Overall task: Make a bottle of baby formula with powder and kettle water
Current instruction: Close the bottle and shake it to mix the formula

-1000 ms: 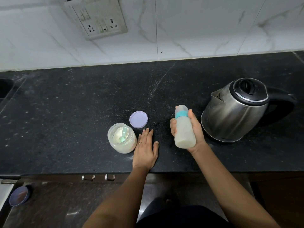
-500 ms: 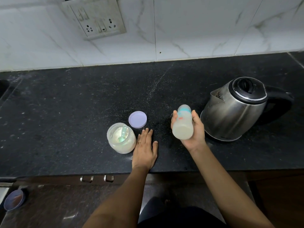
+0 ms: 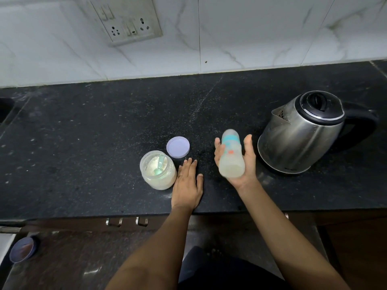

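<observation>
My right hand (image 3: 247,164) holds a baby bottle (image 3: 231,156) with a teal collar and cloudy white liquid, lifted off the black counter (image 3: 83,143) and blurred by motion. Palm down, my left hand (image 3: 187,185) lies flat on the counter, fingers apart, just right of the open powder jar (image 3: 158,170). A teal scoop (image 3: 159,167) lies inside the jar on the powder. The jar's lilac lid (image 3: 178,147) rests on the counter behind it. A steel kettle (image 3: 299,132) with a black lid and handle stands to the right of the bottle.
A white marble-tiled wall with a socket panel (image 3: 125,19) runs behind the counter. A sink edge (image 3: 5,109) shows at far left. Drawer handles (image 3: 127,221) sit below the counter front, and a small round dish (image 3: 22,250) lies low at left.
The bottle has been shaken: it shifted and tilted in my right hand from frame to frame. My left hand, the jar, the lid and the kettle stayed put.
</observation>
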Demonstrator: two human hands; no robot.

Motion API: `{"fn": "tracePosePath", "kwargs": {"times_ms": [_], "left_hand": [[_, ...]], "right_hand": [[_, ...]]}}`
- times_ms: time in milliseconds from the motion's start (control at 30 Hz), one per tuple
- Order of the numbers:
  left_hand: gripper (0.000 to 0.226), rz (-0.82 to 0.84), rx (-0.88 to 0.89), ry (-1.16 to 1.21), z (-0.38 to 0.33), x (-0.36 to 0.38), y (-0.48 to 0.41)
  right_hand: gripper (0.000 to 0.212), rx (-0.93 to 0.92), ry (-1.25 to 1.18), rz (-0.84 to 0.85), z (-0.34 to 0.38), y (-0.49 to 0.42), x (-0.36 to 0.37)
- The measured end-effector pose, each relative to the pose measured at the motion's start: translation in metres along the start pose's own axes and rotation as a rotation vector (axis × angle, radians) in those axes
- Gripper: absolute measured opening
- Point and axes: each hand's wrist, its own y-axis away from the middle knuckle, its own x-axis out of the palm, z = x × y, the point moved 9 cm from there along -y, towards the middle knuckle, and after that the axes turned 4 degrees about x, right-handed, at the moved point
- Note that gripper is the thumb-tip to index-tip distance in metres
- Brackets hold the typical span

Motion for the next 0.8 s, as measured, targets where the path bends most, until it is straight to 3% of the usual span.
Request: {"fn": "tracePosePath", "kwargs": {"times_ms": [67,300,500,567,633,700,800], "left_hand": [[0.048,0.008,-0.003,0.008,0.000,0.000,0.000],[0.048,0.005,0.001,0.012,0.000,0.000,-0.001],[0.053,0.010,0.002,0.000,0.001,0.002,0.000],[0.053,0.013,-0.001,0.002,0.002,0.002,0.000],[0.051,0.011,-0.003,0.009,0.002,0.002,-0.001],[0.049,0.006,0.001,0.014,0.001,0.001,-0.001],[0.049,0.004,0.001,0.011,0.001,0.001,-0.001]], "right_hand": [[0.100,-0.019,-0.089,-0.067,0.003,-0.002,-0.009],[0.051,-0.113,-0.013,-0.173,0.007,0.002,0.006],[0.046,-0.135,0.025,-0.361,0.018,0.001,-0.012],[0.057,-0.051,0.060,-0.278,0.012,0.002,-0.010],[0.066,0.086,0.151,-0.067,0.000,0.003,0.003],[0.069,0.068,0.243,0.024,-0.001,0.004,0.010],[0.084,0.004,0.080,0.038,0.005,0.000,0.002]]}}
